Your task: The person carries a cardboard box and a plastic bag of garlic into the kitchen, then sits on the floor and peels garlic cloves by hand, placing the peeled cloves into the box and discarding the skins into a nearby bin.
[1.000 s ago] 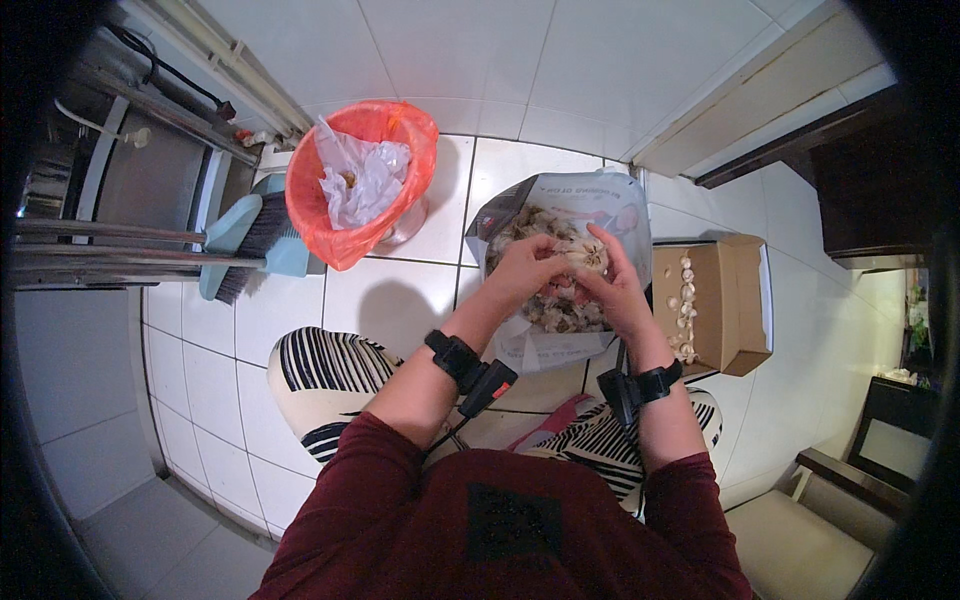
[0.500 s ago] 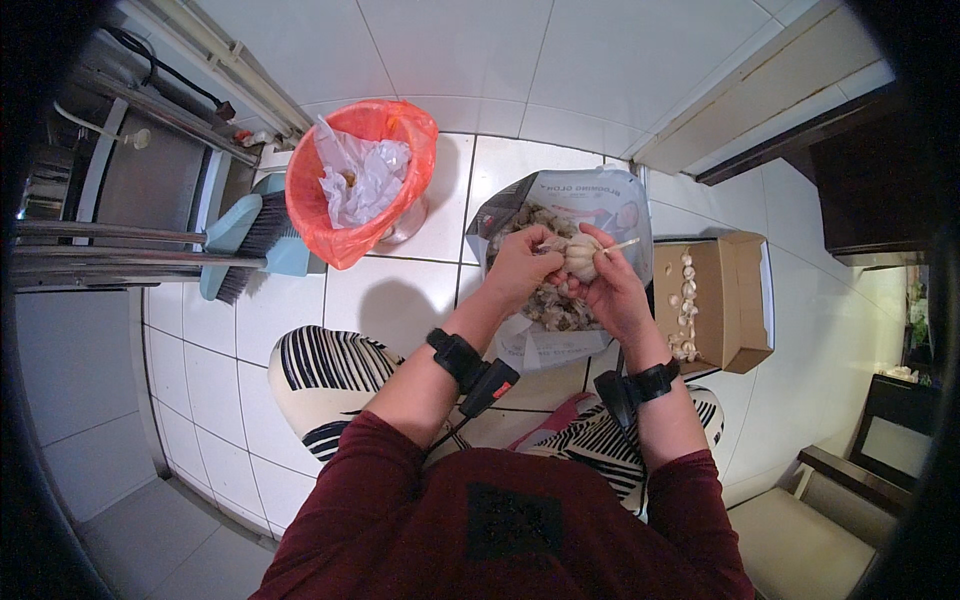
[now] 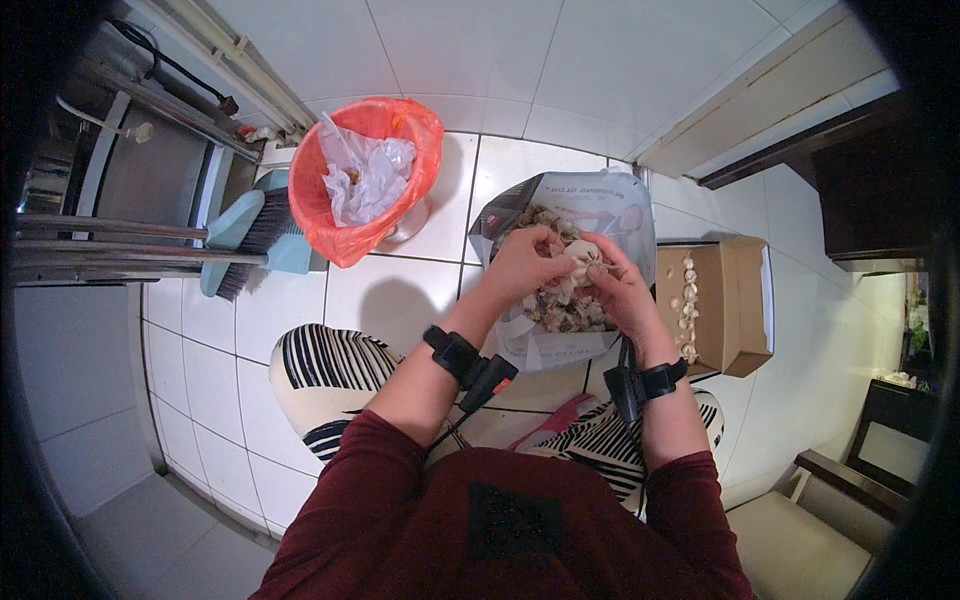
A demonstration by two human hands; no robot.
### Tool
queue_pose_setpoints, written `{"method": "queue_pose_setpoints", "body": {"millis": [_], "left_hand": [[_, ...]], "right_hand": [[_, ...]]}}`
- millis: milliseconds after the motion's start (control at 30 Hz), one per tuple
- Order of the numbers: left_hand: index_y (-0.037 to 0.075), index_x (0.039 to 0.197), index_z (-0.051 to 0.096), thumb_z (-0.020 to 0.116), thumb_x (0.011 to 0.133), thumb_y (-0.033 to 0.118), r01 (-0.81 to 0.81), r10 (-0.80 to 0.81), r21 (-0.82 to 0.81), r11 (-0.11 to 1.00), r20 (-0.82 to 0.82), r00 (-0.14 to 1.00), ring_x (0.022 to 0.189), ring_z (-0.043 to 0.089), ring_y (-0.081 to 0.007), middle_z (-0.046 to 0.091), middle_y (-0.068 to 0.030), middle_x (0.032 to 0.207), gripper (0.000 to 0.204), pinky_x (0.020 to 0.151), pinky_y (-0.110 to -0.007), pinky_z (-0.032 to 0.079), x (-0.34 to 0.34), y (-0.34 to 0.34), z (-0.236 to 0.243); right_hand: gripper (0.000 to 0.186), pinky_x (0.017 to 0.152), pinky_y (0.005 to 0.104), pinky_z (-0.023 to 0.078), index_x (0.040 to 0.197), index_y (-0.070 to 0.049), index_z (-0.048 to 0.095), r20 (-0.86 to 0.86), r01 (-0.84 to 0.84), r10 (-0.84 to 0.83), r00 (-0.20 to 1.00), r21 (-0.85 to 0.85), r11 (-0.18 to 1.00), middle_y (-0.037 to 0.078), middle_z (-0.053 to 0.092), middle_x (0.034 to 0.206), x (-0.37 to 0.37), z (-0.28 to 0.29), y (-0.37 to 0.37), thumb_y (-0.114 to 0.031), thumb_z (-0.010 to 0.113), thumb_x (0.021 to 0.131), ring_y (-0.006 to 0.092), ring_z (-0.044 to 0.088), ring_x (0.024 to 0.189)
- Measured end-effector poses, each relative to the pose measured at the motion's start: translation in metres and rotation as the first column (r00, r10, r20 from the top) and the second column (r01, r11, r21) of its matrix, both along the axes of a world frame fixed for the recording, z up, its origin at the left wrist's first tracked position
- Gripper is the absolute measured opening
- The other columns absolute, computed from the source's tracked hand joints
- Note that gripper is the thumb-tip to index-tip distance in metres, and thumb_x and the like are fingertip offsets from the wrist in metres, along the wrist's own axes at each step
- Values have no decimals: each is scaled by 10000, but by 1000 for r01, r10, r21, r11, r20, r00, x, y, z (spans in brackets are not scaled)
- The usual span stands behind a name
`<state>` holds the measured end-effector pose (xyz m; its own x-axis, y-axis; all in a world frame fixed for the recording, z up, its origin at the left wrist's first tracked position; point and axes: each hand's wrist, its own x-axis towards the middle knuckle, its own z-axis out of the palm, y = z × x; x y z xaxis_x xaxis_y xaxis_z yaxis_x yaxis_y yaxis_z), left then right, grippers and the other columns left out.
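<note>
A pale garlic bulb (image 3: 582, 257) is held between my two hands over an open plastic bag (image 3: 628, 215). My left hand (image 3: 527, 262) closes on the bulb's left side, thumb and fingers pinching at its skin. From the right, my right hand (image 3: 620, 283) grips the same bulb with curled fingers. Below them, the grey and white bag holds a heap of dry garlic skins (image 3: 560, 310). To the right of the bag stands an open cardboard box (image 3: 735, 300), where several loose garlic cloves (image 3: 689, 300) lie along its left part.
A bin lined with a red bag (image 3: 330, 225) stands at the far left, white crumpled plastic inside. Beside it are a light-blue dustpan and a brush (image 3: 262, 235) with long metal handles. A pale wooden chair (image 3: 800, 540) is at the lower right. Tiled walls border the back.
The garlic bulb has turned in my hands; its stem, which pointed up to the right, now sits differently. My hands have shifted slightly.
</note>
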<state>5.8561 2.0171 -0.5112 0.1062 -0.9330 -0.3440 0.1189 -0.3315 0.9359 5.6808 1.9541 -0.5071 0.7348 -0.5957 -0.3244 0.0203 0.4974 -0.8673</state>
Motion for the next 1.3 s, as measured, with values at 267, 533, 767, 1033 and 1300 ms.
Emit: {"method": "queue_pose_setpoints", "body": {"millis": [267,533,767,1033,1300], "left_hand": [[8,826,570,630,749,80,-14,30,75,997,-215,976,568,544,-94,576,-32,688,121,503,-216,443,2,-1,-3],[15,823,567,609,751,52,-24,36,47,999,-279,960,564,541,-99,574,-39,688,92,507,-215,445,2,-2,-12],[13,903,598,604,765,83,62,92,-264,962,534,841,687,584,-205,595,-109,825,155,636,-295,487,-8,4,-84],[27,973,636,623,802,253,-113,217,-219,969,539,814,789,606,-236,614,-141,902,284,719,-325,481,-22,-1,-50],[-13,977,646,630,804,291,52,-50,27,998,-48,998,627,608,-109,643,-55,720,350,566,-239,487,-16,-3,-8]], "right_hand": [[455,770,276,484,1305,-109,414,3,-49,49,999,68,996,43,522,1162,-5,4,-3,-77,528,866,144,530,993],[431,759,294,489,1299,-107,404,13,-40,39,999,48,998,47,519,1171,-5,-3,-4,-176,527,892,159,539,996],[470,742,340,521,1338,-148,324,-2,158,-163,987,256,954,74,515,1185,-5,-21,-8,-196,502,906,207,593,922],[527,737,276,507,1314,-134,340,-227,79,-124,966,-198,977,63,514,1157,-4,-37,-5,-17,554,847,169,602,889],[583,837,277,452,1254,-93,450,-218,-8,-91,972,-418,908,49,517,1135,2,-22,-1,-85,715,736,150,523,995]]}}
